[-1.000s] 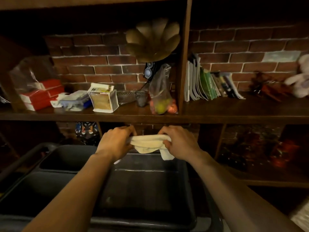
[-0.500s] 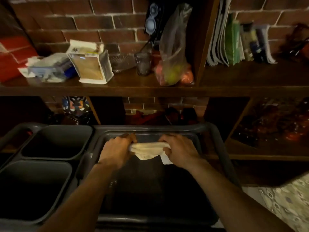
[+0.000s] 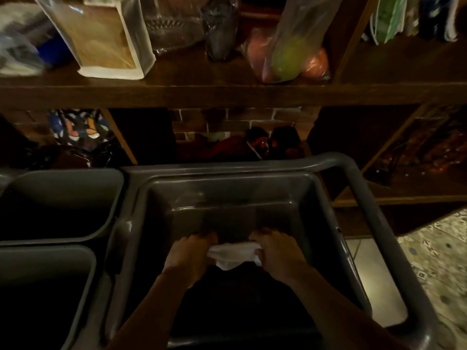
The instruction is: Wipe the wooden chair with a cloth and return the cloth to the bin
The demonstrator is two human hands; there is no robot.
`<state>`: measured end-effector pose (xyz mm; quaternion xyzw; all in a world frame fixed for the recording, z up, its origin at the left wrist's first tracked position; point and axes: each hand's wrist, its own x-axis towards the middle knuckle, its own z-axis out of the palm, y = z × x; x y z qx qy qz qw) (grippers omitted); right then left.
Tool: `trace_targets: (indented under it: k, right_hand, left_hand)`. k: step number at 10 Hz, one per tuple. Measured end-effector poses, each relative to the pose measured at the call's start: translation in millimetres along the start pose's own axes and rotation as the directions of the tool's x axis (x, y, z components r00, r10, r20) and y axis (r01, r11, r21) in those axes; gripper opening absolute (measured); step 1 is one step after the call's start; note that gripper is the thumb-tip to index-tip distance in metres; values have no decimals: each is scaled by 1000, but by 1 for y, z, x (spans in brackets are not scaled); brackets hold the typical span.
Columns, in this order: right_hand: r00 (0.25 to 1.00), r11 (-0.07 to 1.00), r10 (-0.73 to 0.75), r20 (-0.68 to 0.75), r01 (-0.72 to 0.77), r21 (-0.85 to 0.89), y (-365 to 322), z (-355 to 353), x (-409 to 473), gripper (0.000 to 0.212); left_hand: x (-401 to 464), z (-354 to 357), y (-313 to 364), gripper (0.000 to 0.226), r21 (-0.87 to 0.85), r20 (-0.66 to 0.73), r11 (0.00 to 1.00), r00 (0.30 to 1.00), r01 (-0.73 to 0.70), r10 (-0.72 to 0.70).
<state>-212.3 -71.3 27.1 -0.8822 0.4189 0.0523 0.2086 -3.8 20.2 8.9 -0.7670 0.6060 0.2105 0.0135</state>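
Fingers (image 3: 202, 245) of both hands grip cloth (image 3: 231, 253) inside bin (image 3: 358, 261).

A white cloth (image 3: 232, 253), a dark grey bin (image 3: 227, 188), a patterned floor (image 3: 434, 251).

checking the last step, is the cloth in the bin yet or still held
Still held. Both hands, left and right, grip the bunched cloth down inside the big grey bin; whether it touches the bottom cannot be told.
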Motion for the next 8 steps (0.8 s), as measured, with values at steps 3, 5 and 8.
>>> trace_targets:
  k: [3, 5, 8]
  right_hand:
    - [995, 995, 25, 92, -15, -103, 9, 45, -23, 45]
    - [963, 996, 82, 257, -70, -56, 16, 60, -45, 40]
    - [979, 989, 131, 153, -140, 47, 12, -11, -53, 38]
  left_hand:
    - [-23, 46, 7, 40, 1, 57, 998, 997, -57, 57]
    - [-45, 73, 5, 44, -104, 162, 994, 986, -27, 43]
    - [-57, -17, 31, 48, -61, 102, 997, 994, 44, -37]
